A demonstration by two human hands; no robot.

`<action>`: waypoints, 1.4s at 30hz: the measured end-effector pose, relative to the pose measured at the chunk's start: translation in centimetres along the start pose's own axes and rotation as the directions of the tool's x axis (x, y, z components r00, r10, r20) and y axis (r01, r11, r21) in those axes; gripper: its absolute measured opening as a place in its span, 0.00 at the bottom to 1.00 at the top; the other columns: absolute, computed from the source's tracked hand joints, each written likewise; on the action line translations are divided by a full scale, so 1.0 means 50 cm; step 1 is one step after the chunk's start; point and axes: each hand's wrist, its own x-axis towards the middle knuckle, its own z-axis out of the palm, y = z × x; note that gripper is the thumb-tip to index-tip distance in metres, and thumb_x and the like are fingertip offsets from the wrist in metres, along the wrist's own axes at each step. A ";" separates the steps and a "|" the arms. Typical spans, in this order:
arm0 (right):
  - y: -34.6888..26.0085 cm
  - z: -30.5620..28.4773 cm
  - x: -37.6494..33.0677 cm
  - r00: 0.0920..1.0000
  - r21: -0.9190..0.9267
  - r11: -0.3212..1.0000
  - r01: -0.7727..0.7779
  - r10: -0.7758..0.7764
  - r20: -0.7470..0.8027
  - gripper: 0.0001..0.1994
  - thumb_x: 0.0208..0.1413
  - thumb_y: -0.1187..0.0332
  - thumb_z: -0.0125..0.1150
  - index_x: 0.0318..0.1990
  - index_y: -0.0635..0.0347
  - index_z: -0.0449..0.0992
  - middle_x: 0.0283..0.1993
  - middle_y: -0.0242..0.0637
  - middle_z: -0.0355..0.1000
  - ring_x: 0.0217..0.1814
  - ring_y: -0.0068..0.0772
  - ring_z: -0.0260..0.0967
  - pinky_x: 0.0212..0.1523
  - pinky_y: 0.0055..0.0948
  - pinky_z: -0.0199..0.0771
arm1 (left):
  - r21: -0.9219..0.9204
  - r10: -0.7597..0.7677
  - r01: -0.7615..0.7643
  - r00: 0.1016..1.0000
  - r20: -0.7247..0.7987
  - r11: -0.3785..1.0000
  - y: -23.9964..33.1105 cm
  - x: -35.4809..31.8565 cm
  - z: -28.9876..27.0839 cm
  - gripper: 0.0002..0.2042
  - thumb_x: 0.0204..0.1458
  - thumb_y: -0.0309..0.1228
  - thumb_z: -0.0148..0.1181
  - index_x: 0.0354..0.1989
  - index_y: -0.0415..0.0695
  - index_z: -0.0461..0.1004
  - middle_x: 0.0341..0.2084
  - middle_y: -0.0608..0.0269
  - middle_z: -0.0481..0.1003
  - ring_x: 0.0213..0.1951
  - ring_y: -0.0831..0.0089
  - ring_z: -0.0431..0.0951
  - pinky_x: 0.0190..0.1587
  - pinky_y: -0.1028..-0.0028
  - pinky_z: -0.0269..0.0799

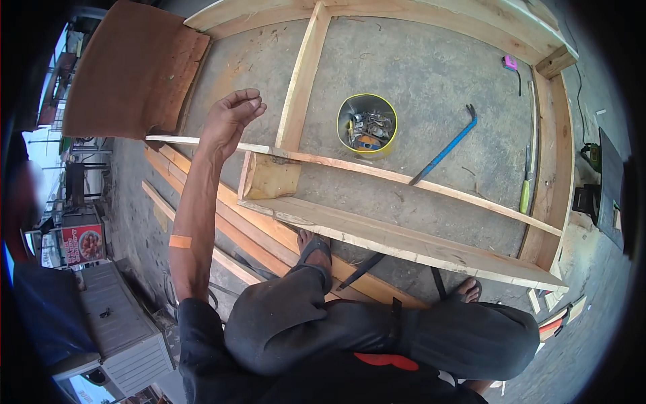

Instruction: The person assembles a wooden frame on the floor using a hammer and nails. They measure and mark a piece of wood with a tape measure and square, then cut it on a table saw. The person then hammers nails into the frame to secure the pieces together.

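On the floor [417,54], a wooden frame [404,241] lies before the person, a brown panel [128,74] at its left. Within it are a blue pry bar [445,151] and a bucket [367,103]. The left hand [230,121] is raised near the frame, fingertips and thumb together; the right hand's state cannot be told. A pink tape measure [509,62] lies far right.

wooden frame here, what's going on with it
The person's left hand is raised by the wooden frame, fingers curled; whether it pinches something small is unclear. The right hand is out of view. A bucket of metal pieces stands inside the frame, with a blue pry bar and green-handled tool to its right.
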 end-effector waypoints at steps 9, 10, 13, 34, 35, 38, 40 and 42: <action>-0.340 0.236 -0.474 0.755 -0.368 0.661 0.654 -0.533 0.382 0.17 0.68 0.65 0.56 0.60 0.60 0.71 0.23 0.20 0.58 0.20 0.11 0.54 0.22 0.14 0.56 | 0.515 0.218 -0.150 0.973 -0.075 0.844 -0.121 -0.011 -0.160 0.12 0.61 0.22 0.61 0.52 0.38 0.78 0.39 0.58 0.84 0.42 0.73 0.83 0.45 0.72 0.78; -0.363 0.261 -0.541 0.716 -0.389 0.604 0.695 -0.540 0.442 0.15 0.67 0.66 0.55 0.57 0.61 0.71 0.24 0.20 0.58 0.20 0.10 0.52 0.21 0.15 0.53 | 0.419 0.160 -0.093 0.979 -0.128 0.903 -0.137 -0.034 -0.161 0.12 0.61 0.22 0.61 0.52 0.37 0.79 0.39 0.57 0.83 0.43 0.71 0.83 0.46 0.72 0.78; -0.411 0.356 -0.666 0.592 -0.407 0.439 0.801 -0.485 0.644 0.12 0.64 0.68 0.53 0.52 0.62 0.72 0.25 0.21 0.58 0.21 0.09 0.50 0.20 0.18 0.49 | 0.146 0.111 -0.073 0.957 -0.270 0.987 -0.219 -0.089 -0.143 0.11 0.61 0.21 0.62 0.51 0.35 0.78 0.40 0.56 0.82 0.44 0.70 0.82 0.46 0.72 0.78; -0.103 0.900 -1.076 -0.409 0.283 0.387 0.877 0.295 0.863 0.14 0.54 0.72 0.62 0.47 0.68 0.74 0.37 0.52 0.75 0.36 0.47 0.76 0.39 0.42 0.74 | 0.201 0.224 -0.118 0.716 -0.661 0.972 -0.309 -0.140 -0.058 0.09 0.56 0.24 0.66 0.44 0.38 0.81 0.38 0.52 0.82 0.37 0.63 0.84 0.41 0.67 0.79; -0.098 0.901 -1.082 -0.422 0.300 0.378 0.876 0.299 0.856 0.14 0.54 0.72 0.62 0.47 0.68 0.74 0.37 0.52 0.76 0.36 0.47 0.76 0.39 0.42 0.74 | 0.196 0.174 -0.058 0.737 -0.652 0.979 -0.304 -0.142 -0.062 0.08 0.57 0.25 0.66 0.43 0.38 0.81 0.38 0.52 0.83 0.36 0.65 0.84 0.41 0.68 0.79; -0.091 0.903 -1.097 -0.439 0.326 0.353 0.877 0.313 0.842 0.14 0.55 0.72 0.61 0.48 0.68 0.73 0.38 0.53 0.76 0.36 0.48 0.77 0.39 0.43 0.75 | 0.159 0.051 0.059 0.790 -0.611 0.986 -0.291 -0.144 -0.080 0.07 0.57 0.27 0.67 0.41 0.38 0.82 0.35 0.53 0.83 0.34 0.69 0.84 0.40 0.70 0.78; -0.091 0.898 -1.106 -0.430 0.317 0.344 0.884 0.331 0.840 0.14 0.56 0.72 0.61 0.48 0.68 0.72 0.39 0.53 0.76 0.35 0.50 0.77 0.39 0.43 0.75 | 0.103 0.013 0.055 0.823 -0.568 0.993 -0.295 -0.141 -0.090 0.07 0.57 0.28 0.67 0.40 0.38 0.82 0.32 0.54 0.84 0.33 0.71 0.83 0.39 0.71 0.77; -0.066 0.894 -1.096 -0.472 0.383 0.322 0.866 0.271 0.839 0.15 0.58 0.72 0.62 0.51 0.67 0.72 0.39 0.51 0.75 0.34 0.50 0.76 0.37 0.44 0.76 | 0.103 0.021 0.045 0.825 -0.565 0.994 -0.296 -0.141 -0.083 0.07 0.57 0.29 0.68 0.39 0.38 0.83 0.29 0.55 0.83 0.31 0.72 0.83 0.38 0.71 0.77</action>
